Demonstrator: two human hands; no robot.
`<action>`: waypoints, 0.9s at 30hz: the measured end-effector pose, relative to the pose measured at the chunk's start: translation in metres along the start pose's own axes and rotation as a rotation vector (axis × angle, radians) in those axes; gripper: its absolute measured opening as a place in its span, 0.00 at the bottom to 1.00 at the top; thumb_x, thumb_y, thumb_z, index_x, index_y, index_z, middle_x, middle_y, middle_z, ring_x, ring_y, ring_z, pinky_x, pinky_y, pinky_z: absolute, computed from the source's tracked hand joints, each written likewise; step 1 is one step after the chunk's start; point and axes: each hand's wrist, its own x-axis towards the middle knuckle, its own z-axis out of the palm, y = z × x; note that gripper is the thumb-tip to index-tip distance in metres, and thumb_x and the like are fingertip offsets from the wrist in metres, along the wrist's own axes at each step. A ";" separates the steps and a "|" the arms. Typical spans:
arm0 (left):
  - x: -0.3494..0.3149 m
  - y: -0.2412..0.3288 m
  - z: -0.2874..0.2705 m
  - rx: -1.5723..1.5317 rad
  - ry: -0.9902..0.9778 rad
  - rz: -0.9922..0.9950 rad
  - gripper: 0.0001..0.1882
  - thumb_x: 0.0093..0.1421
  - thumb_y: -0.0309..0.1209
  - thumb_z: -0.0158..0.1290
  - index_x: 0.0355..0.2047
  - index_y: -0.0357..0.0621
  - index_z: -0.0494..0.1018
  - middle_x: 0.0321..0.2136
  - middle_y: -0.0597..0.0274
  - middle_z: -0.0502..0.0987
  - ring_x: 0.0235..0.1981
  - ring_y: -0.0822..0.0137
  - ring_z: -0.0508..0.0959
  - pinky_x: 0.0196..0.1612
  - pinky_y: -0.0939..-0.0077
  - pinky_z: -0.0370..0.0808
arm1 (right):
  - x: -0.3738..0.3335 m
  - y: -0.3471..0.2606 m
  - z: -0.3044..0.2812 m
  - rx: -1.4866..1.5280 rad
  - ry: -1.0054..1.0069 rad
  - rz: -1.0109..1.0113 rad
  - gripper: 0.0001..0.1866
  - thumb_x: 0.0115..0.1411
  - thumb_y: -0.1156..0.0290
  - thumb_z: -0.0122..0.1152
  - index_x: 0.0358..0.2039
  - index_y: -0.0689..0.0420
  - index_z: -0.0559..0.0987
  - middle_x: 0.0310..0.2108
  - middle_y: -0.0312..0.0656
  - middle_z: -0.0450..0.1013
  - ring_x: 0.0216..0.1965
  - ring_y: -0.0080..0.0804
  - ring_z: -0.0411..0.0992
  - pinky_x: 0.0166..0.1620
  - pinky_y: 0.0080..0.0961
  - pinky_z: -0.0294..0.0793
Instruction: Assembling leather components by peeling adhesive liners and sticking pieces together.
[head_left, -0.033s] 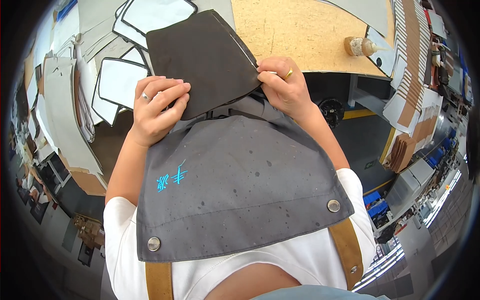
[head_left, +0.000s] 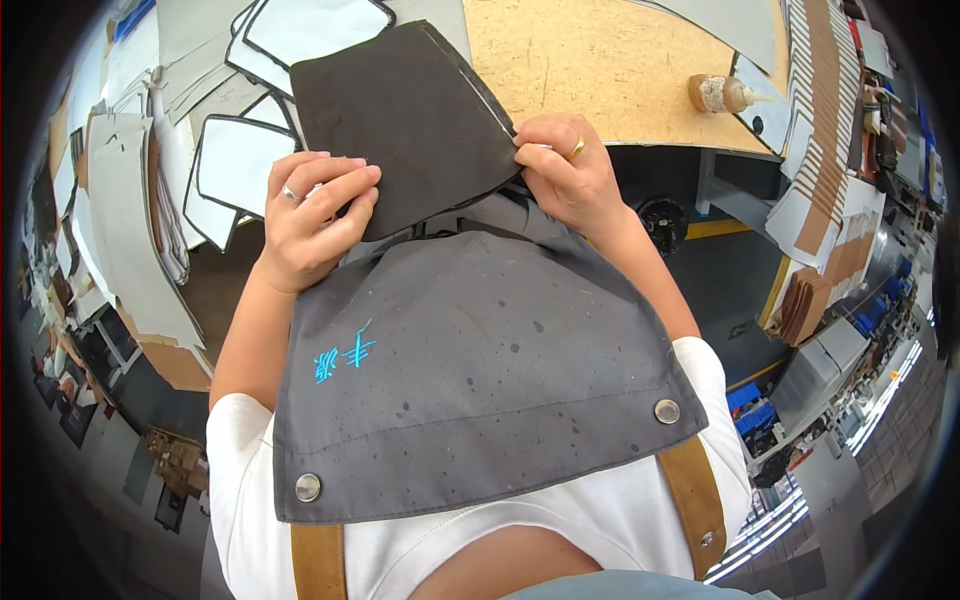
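A dark brown, leather-like panel (head_left: 400, 125) with tapering sides lies across the table's near edge, its lower part over my apron. My left hand (head_left: 320, 215), wearing a silver ring, grips the panel's left edge, fingers on top. My right hand (head_left: 570, 175), with a gold ring, pinches the panel's right edge near its lower corner between thumb and forefinger. A thin pale line runs along that right edge up from the pinch. White-faced panels with black borders (head_left: 245, 165) lie to the left, partly covered by the brown panel.
A glue bottle (head_left: 720, 93) with a pointed nozzle lies on the wooden tabletop (head_left: 580, 60). Grey board sheets (head_left: 140, 220) are piled at the left. At the right stand stacked cardboard strips (head_left: 825, 110). My grey apron (head_left: 480, 350) reaches up to the panel.
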 end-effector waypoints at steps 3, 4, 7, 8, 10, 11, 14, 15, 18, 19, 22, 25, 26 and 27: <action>0.003 -0.002 -0.002 0.072 0.035 0.061 0.08 0.38 0.20 0.55 0.22 0.40 0.72 0.33 0.61 0.76 0.35 0.63 0.76 0.40 0.65 0.70 | 0.005 -0.001 -0.004 -0.042 -0.046 -0.022 0.16 0.36 0.85 0.60 0.28 0.56 0.74 0.30 0.35 0.70 0.33 0.34 0.70 0.38 0.26 0.69; 0.004 -0.003 -0.003 0.073 0.037 0.060 0.08 0.38 0.20 0.55 0.22 0.40 0.72 0.33 0.61 0.76 0.35 0.63 0.76 0.40 0.65 0.70 | 0.007 -0.002 -0.006 -0.050 -0.067 -0.043 0.17 0.35 0.85 0.60 0.28 0.55 0.74 0.29 0.34 0.70 0.32 0.34 0.70 0.38 0.26 0.69; 0.007 -0.005 -0.005 0.081 0.034 0.073 0.07 0.38 0.20 0.56 0.22 0.40 0.72 0.33 0.62 0.76 0.35 0.63 0.76 0.40 0.66 0.70 | 0.011 -0.002 -0.007 -0.094 -0.053 -0.090 0.10 0.39 0.80 0.59 0.26 0.54 0.73 0.28 0.33 0.68 0.33 0.30 0.70 0.39 0.25 0.69; 0.007 -0.005 -0.004 0.078 0.041 0.067 0.07 0.38 0.20 0.56 0.21 0.41 0.72 0.33 0.62 0.76 0.35 0.63 0.76 0.40 0.66 0.70 | 0.011 -0.001 -0.007 -0.095 -0.052 -0.092 0.10 0.39 0.80 0.59 0.26 0.54 0.73 0.28 0.33 0.68 0.33 0.30 0.70 0.39 0.25 0.69; 0.009 -0.005 -0.003 0.076 0.050 0.064 0.07 0.38 0.20 0.56 0.21 0.41 0.72 0.33 0.62 0.76 0.35 0.64 0.76 0.41 0.66 0.70 | 0.010 0.000 -0.007 -0.117 0.027 -0.139 0.09 0.40 0.79 0.59 0.25 0.55 0.73 0.28 0.33 0.68 0.33 0.29 0.70 0.39 0.26 0.69; 0.009 -0.004 -0.003 0.080 0.054 0.064 0.07 0.39 0.20 0.56 0.21 0.41 0.72 0.33 0.63 0.76 0.34 0.64 0.76 0.41 0.66 0.69 | 0.010 0.001 -0.007 -0.117 0.027 -0.141 0.09 0.40 0.79 0.59 0.25 0.55 0.73 0.28 0.33 0.68 0.33 0.29 0.70 0.39 0.26 0.69; 0.011 -0.002 -0.002 0.095 0.062 0.080 0.07 0.38 0.20 0.56 0.21 0.42 0.72 0.33 0.63 0.76 0.34 0.65 0.76 0.42 0.67 0.69 | 0.007 0.001 -0.008 -0.178 0.071 -0.175 0.08 0.42 0.78 0.60 0.24 0.56 0.72 0.27 0.33 0.68 0.32 0.29 0.70 0.38 0.27 0.69; 0.012 -0.002 -0.001 0.105 0.065 0.093 0.08 0.38 0.20 0.56 0.21 0.43 0.72 0.33 0.64 0.76 0.34 0.65 0.76 0.42 0.67 0.69 | 0.006 0.001 -0.008 -0.195 0.083 -0.175 0.07 0.42 0.78 0.59 0.23 0.55 0.72 0.27 0.33 0.68 0.31 0.28 0.70 0.39 0.28 0.69; 0.012 -0.005 0.005 0.100 0.061 0.093 0.09 0.38 0.19 0.56 0.22 0.43 0.72 0.33 0.64 0.76 0.35 0.65 0.76 0.41 0.68 0.68 | 0.003 0.005 -0.008 -0.241 0.080 -0.167 0.08 0.41 0.79 0.59 0.23 0.55 0.71 0.26 0.33 0.68 0.31 0.29 0.69 0.40 0.28 0.68; 0.013 -0.008 0.011 0.098 0.060 0.094 0.09 0.38 0.19 0.56 0.22 0.43 0.72 0.33 0.64 0.76 0.35 0.65 0.76 0.41 0.68 0.68 | 0.001 0.007 -0.007 -0.269 0.064 -0.157 0.09 0.41 0.79 0.59 0.23 0.55 0.71 0.26 0.33 0.68 0.31 0.29 0.69 0.41 0.28 0.68; 0.009 -0.016 0.029 0.024 -0.025 -0.023 0.10 0.37 0.18 0.55 0.23 0.42 0.72 0.32 0.64 0.76 0.35 0.63 0.75 0.40 0.69 0.68 | -0.010 0.014 -0.003 -0.242 -0.073 0.064 0.10 0.41 0.78 0.60 0.24 0.54 0.71 0.26 0.34 0.68 0.32 0.30 0.69 0.43 0.28 0.65; -0.003 -0.022 0.046 -0.131 -0.058 -0.190 0.12 0.37 0.13 0.52 0.25 0.40 0.72 0.31 0.63 0.76 0.34 0.62 0.75 0.39 0.70 0.68 | -0.026 0.024 0.005 -0.193 -0.071 0.221 0.14 0.40 0.80 0.61 0.30 0.56 0.69 0.31 0.40 0.69 0.34 0.36 0.69 0.41 0.29 0.64; -0.003 -0.022 0.048 -0.136 -0.064 -0.190 0.12 0.37 0.13 0.52 0.25 0.40 0.72 0.31 0.63 0.76 0.34 0.62 0.75 0.39 0.70 0.68 | -0.028 0.024 0.006 -0.187 -0.083 0.320 0.15 0.43 0.79 0.61 0.33 0.56 0.70 0.33 0.40 0.69 0.35 0.37 0.69 0.42 0.30 0.64; -0.004 -0.023 0.050 -0.147 -0.056 -0.207 0.12 0.36 0.13 0.52 0.24 0.41 0.72 0.31 0.65 0.76 0.34 0.64 0.74 0.38 0.72 0.67 | -0.030 0.025 0.006 -0.185 -0.083 0.327 0.15 0.43 0.79 0.61 0.33 0.56 0.70 0.33 0.40 0.69 0.35 0.37 0.69 0.42 0.30 0.64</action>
